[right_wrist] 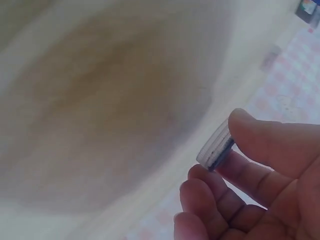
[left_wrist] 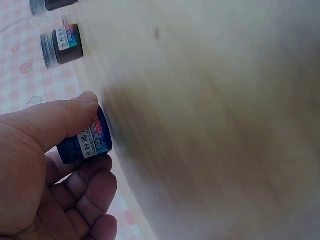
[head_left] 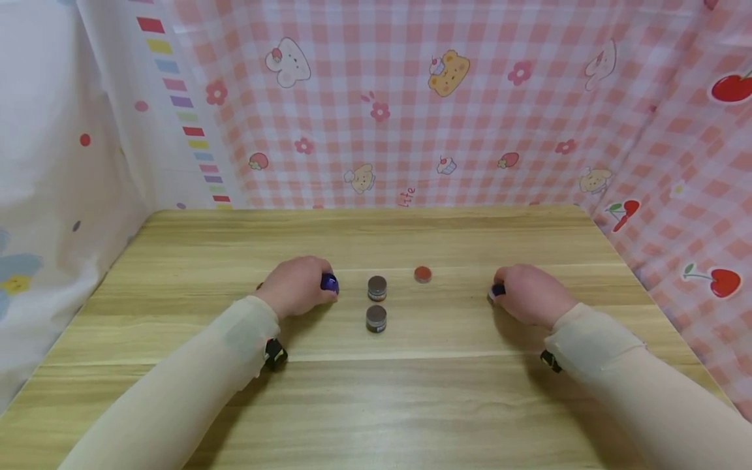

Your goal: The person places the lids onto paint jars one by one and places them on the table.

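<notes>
My left hand (head_left: 296, 286) pinches small blue paint jar (head_left: 329, 282) between thumb and curled fingers, jar bottom toward table (head_left: 376, 405). My right hand (head_left: 531, 294) pinches clear lid (right_wrist: 216, 147) between thumb and fingertips, low over wood. Between hands: two dark jars (head_left: 377, 288) in line front to back, just apart; red lid (head_left: 422, 274) flat, right of them. Wide bare wood near me and behind jars. Table edges well away; checked cloth (head_left: 446, 98) walls back and sides.
</notes>
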### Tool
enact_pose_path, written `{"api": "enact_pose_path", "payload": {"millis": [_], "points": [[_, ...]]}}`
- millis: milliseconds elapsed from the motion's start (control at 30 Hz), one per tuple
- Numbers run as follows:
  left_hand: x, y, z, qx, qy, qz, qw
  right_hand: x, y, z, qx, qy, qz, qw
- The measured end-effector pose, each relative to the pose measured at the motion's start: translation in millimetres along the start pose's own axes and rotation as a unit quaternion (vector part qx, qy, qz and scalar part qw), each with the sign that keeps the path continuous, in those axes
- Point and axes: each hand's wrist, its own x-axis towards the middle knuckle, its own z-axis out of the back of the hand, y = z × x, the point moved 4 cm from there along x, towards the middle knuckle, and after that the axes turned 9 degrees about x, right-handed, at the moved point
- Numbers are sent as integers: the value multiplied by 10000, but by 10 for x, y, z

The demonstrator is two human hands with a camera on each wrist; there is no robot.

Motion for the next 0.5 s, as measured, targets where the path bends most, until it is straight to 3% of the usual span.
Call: {"api": "enact_pose_path", "payload": {"millis": [500], "points": [[-122,-16,33,-317,-101,18,9994,11,446,57,582,-83,-349,9977]]}}
